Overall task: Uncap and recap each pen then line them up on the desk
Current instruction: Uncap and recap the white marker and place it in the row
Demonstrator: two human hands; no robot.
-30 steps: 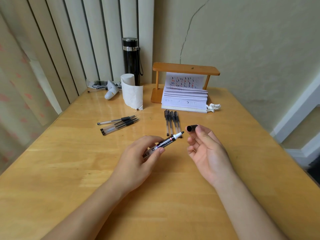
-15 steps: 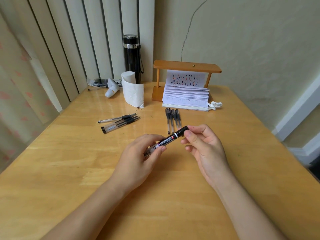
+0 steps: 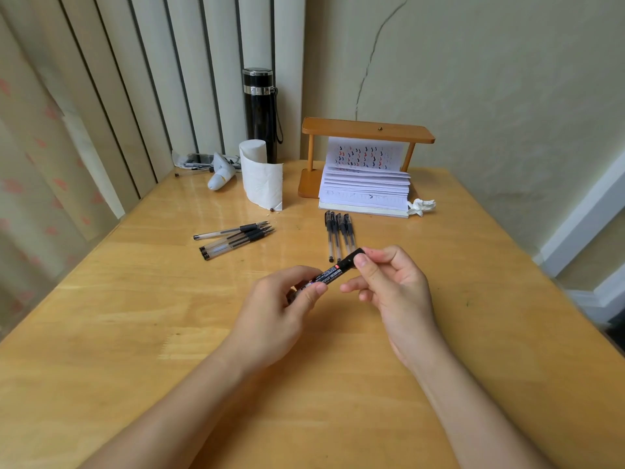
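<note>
Above the desk (image 3: 135, 333): left hand (image 3: 280, 309) curled around the pen (image 3: 333, 273) barrel, right hand (image 3: 392, 282) pinching its black cap (image 3: 354, 258) end between thumb and forefinger, other fingers loosely bent.

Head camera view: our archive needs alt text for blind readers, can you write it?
Two bare hands hold a black marker above a wooden desk: the left hand grips the barrel, the right hand pinches the cap end. Behind lie four capped pens in a row, a loose pen bunch, tissue roll, black flask and open notebook.
</note>
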